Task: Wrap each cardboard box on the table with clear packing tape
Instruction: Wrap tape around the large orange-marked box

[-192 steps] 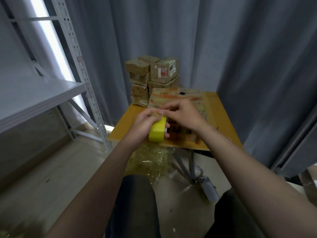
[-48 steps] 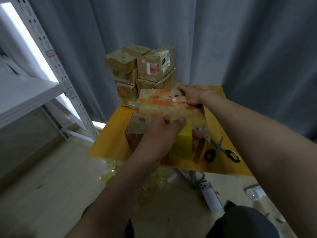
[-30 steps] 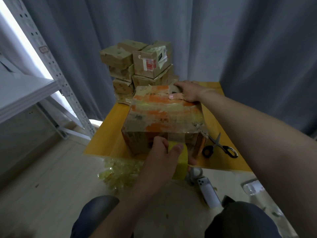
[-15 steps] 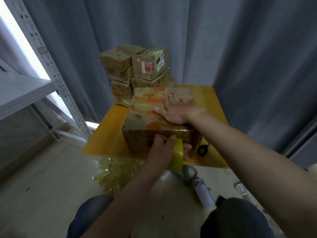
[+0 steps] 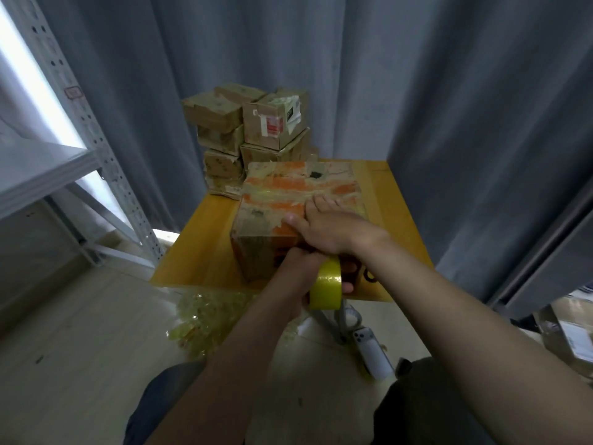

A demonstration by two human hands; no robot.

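On the table [image 5: 199, 252], the flat right hand [image 5: 327, 226] should pin the box [image 5: 288, 191] while the left hand [image 5: 296, 266], gripping the tape roll [image 5: 325, 287], pulls taut.

A grey pleated curtain [image 5: 449, 107] closes off the full background. At the left stands a white metal shelving rack [image 5: 96, 149] with perforated uprights, diagonal braces and one flat shelf board [image 5: 38, 168]. The floor [image 5: 80, 364] is pale wood-effect. A heap of crumpled yellowish film [image 5: 205, 319] lies on it. A white phone [image 5: 372, 351] lies on the floor right of the heap, lenses upward.
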